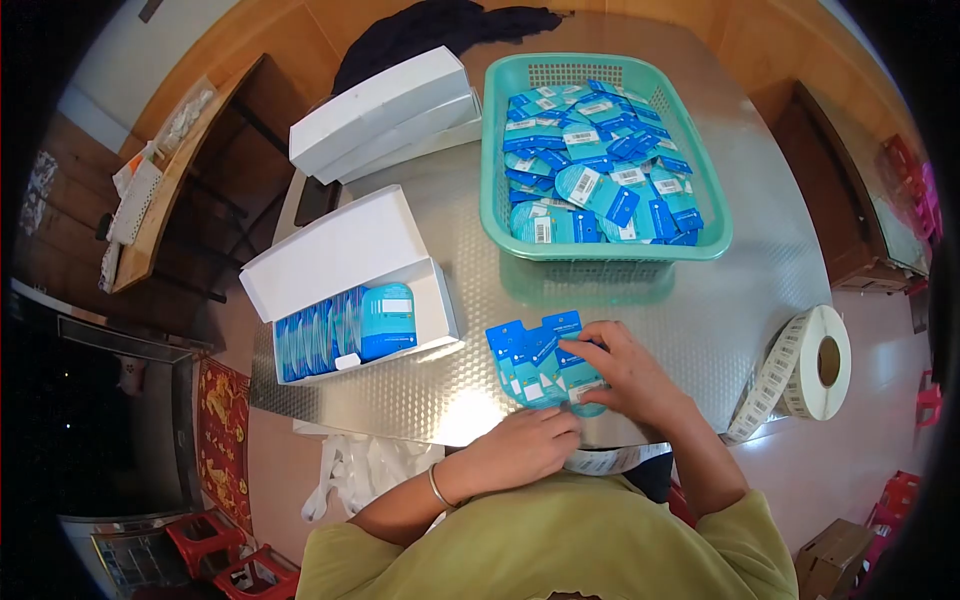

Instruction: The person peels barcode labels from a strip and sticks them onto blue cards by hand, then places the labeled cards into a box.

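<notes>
"Blue-and-teal printed cards (537, 366), white patches showing; location?"
"Lying fanned on the metal tabletop (452, 225), nearer the person than the mint-green basket (490, 180). Blue tabs are pointing away, rounded teal ends nearer; long axes are running near to far."
"Fingers?"
"Right hand (628, 372): parted, touching the cards; cannot tell whether gripping. Left hand (526, 445): bending, edge-side; hold hidden."

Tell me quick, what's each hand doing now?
Left hand: can't tell; its palm is hidden.
Right hand: fingers spread on the blue cards; grip can't be told.
</notes>
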A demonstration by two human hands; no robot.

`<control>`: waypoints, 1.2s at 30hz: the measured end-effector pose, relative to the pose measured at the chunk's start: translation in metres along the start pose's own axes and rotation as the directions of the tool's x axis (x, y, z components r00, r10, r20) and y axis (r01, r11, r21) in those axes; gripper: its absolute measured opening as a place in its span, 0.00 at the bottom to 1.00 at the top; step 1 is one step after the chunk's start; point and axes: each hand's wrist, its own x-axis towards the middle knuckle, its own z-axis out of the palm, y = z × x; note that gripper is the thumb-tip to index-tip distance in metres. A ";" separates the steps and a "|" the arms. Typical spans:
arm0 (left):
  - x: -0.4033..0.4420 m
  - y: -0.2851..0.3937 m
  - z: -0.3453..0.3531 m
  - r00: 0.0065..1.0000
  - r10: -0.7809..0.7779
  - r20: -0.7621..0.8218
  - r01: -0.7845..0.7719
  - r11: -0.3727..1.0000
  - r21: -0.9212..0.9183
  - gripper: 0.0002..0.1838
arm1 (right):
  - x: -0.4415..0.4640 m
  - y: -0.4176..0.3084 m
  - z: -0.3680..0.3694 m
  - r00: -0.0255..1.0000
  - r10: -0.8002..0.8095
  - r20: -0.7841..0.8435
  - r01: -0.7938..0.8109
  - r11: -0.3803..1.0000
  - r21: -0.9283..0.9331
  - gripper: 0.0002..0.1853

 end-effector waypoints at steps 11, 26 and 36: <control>-0.001 -0.003 -0.004 0.994 -0.089 0.059 0.100 0.972 -0.212 0.06 | 0.004 -0.011 -0.036 0.978 0.183 0.097 -0.204 0.926 0.319 0.31; 0.004 -0.015 -0.011 0.980 -0.159 0.117 0.198 0.784 -0.588 0.10 | -0.011 0.005 -0.047 0.949 0.287 -0.129 -0.172 0.817 0.551 0.26; 0.008 -0.005 -0.019 0.880 -0.412 0.237 0.238 -0.050 -0.970 0.17 | -0.008 -0.032 -0.020 0.995 -0.073 0.064 0.041 0.913 0.405 0.32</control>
